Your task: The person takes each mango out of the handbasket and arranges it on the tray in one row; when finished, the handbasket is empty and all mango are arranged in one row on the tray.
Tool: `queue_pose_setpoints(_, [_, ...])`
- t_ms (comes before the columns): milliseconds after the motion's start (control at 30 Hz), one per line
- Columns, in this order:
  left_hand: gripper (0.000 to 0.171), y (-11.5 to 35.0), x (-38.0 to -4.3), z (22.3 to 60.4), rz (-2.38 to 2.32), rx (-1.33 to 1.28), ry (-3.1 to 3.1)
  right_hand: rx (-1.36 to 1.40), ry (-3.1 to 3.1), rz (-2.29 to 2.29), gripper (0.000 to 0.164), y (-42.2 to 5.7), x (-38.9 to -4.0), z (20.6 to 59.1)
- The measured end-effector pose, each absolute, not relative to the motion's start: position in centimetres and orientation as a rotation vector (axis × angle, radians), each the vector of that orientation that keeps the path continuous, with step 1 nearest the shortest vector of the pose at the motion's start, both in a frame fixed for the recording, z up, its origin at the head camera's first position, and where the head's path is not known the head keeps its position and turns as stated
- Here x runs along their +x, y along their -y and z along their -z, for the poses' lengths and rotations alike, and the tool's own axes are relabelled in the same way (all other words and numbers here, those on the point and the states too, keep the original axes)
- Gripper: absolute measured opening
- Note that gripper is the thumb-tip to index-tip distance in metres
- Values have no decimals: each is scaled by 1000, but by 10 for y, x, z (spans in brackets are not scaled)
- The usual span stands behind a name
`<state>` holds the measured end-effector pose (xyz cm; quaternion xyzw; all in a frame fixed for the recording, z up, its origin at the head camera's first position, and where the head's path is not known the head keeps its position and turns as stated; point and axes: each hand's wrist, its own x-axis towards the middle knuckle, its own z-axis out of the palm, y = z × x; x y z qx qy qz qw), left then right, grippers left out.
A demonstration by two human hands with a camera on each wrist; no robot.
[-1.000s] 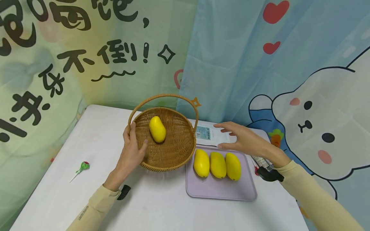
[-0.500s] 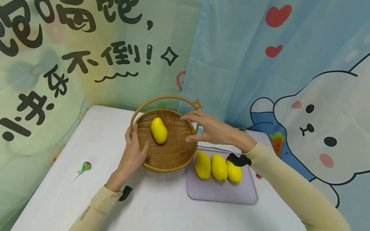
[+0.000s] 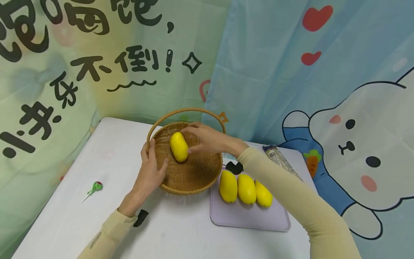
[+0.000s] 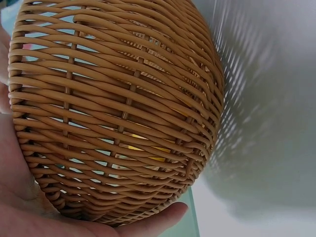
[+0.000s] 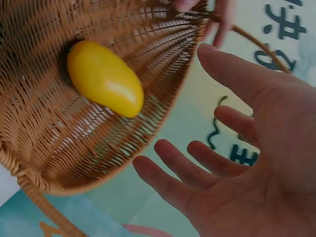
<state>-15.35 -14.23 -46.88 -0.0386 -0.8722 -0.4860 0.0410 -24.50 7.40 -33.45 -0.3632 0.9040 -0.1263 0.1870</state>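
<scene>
A brown wicker basket [image 3: 200,176] with an arched handle is tilted toward the head camera. My left hand [image 3: 150,172] grips its left rim, thumb on the near side; the left wrist view shows the woven wall [image 4: 118,108] against that palm. Inside the basket lies one yellow mango [image 3: 179,147]. Over the basket's mouth reaches my right hand [image 3: 210,138], fingers spread around the mango's right side. From the right wrist view, a gap separates those fingers from the mango [image 5: 106,79], and nothing is held.
Three more yellow mangoes [image 3: 247,189] lie side by side on a lilac tray [image 3: 249,219] at right, partly under my right forearm. A green-wrapped lollipop [image 3: 95,187] lies at left. Behind the arm is a silver packet [image 3: 279,158], and a printed white packet [image 3: 228,157] is mostly covered.
My right hand has moved left from above the white packet to the mango inside the basket. The left hand keeps its grip on the basket, which stays nearly in place.
</scene>
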Motion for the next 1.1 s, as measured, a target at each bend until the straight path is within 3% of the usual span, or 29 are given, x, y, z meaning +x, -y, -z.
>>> queue_pose_setpoints(600, [84, 143, -153, 470, 1467, -120, 2667, -781, -2489, 160, 66, -27, -281, 399])
queue_pose_setpoints(1100, [82, 144, -153, 471, 1466, -119, 2657, -656, -2504, 160, 89, -12, -269, 425])
